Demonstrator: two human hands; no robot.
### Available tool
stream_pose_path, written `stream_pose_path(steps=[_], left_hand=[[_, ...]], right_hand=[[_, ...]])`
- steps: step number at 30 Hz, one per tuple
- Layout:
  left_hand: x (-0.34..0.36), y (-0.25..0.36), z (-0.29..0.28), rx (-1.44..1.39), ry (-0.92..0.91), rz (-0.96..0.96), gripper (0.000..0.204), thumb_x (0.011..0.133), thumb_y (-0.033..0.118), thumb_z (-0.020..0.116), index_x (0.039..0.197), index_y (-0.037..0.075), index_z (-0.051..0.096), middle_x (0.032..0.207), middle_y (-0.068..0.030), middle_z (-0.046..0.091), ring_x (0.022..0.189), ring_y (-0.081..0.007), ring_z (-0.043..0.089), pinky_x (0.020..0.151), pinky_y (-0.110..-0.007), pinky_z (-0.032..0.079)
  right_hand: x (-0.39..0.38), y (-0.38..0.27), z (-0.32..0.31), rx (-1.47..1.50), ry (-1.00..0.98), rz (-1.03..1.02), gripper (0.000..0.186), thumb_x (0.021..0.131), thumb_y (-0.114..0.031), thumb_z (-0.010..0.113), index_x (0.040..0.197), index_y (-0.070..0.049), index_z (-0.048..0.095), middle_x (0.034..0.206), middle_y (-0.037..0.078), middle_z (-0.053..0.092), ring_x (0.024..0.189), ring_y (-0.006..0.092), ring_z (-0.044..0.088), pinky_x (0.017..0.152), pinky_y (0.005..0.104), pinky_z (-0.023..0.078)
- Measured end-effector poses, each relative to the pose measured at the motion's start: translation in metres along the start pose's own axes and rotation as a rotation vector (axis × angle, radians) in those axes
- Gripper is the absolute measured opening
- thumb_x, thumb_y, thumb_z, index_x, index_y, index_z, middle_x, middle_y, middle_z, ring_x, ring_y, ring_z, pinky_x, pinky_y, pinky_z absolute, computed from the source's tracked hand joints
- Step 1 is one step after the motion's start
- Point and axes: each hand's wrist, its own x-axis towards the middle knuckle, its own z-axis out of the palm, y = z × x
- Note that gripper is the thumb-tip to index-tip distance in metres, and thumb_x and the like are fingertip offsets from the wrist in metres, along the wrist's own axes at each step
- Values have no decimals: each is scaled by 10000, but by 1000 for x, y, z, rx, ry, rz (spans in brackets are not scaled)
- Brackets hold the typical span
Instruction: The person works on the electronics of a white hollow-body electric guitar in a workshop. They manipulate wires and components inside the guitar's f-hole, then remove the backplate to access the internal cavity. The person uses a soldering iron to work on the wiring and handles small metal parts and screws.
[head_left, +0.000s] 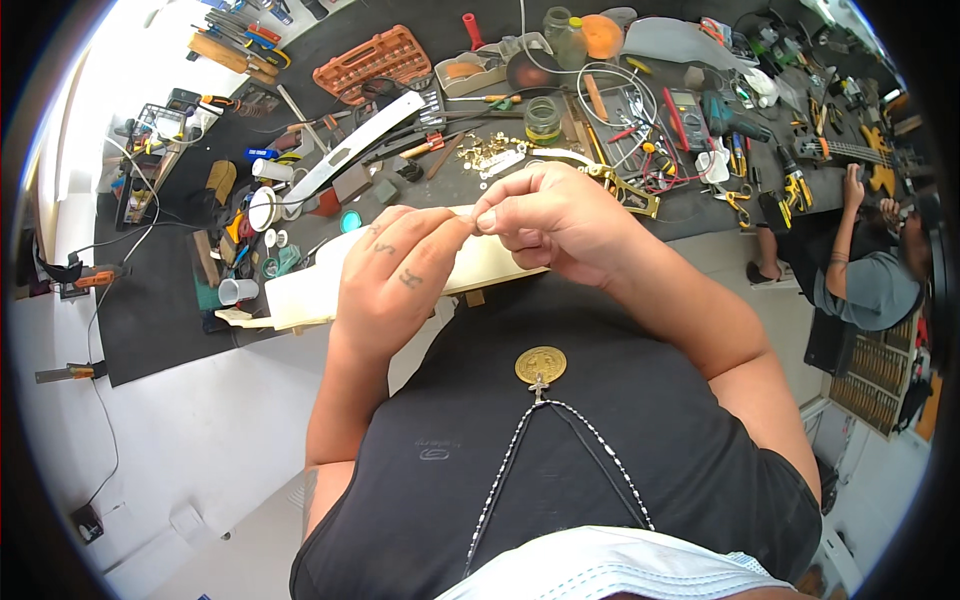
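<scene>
My left hand (395,268) and my right hand (560,222) meet above the near edge of the bench, fingertips almost touching. Thumb and forefinger of the right hand are pinched together. The left fingers are closed too, against the same spot. A small whitish bit (461,210) shows between them, too small to name. Under both hands lies a long cream-coloured piece (305,297) with a thin pointed left end, partly hidden by them. Small brass-coloured parts (492,154) are scattered just beyond my fingers. A gold metal fitting (640,202) lies past my right hand.
On the dark bench (150,320) stand a glass jar (543,120), an orange tool case (372,65), a long pale level-like bar (350,150), a multimeter (686,118) and drills (797,190). A white cup (237,291) sits at left. Another person (868,285) works at far right with a yellow guitar (880,165).
</scene>
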Motion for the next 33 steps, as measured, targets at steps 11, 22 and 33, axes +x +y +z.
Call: stream_pose_path(steps=[11, 22, 33], left_hand=[[4, 1, 0, -68, 50, -112, 265, 773, -97, 820, 996, 18, 733, 892, -84, 730, 758, -262, 705, 655, -358, 565], [0, -1, -1, -37, 73, -118, 277, 748, -110, 807, 970, 26, 714, 864, -80, 718, 732, -261, 699, 635, -356, 562], [-4, -5, -1, -67, 110, -183, 258, 744, -108, 793, 943, 39, 718, 848, -89, 728, 721, -249, 713, 620, -339, 570]], right_hand=[[-3, -2, 15, -265, 139, -149, 128, 968, -84, 755, 1017, 34, 762, 765, -25, 592, 600, 36, 414, 513, 219, 303], [-4, 3, 23, -404, 155, -194, 138, 978, -112, 775, 1042, 10, 774, 789, -38, 615, 643, 31, 458, 551, 210, 343], [-6, 13, 34, -844, 256, -611, 127, 906, -85, 785, 979, 17, 806, 834, 47, 710, 727, 115, 656, 656, 285, 514]])
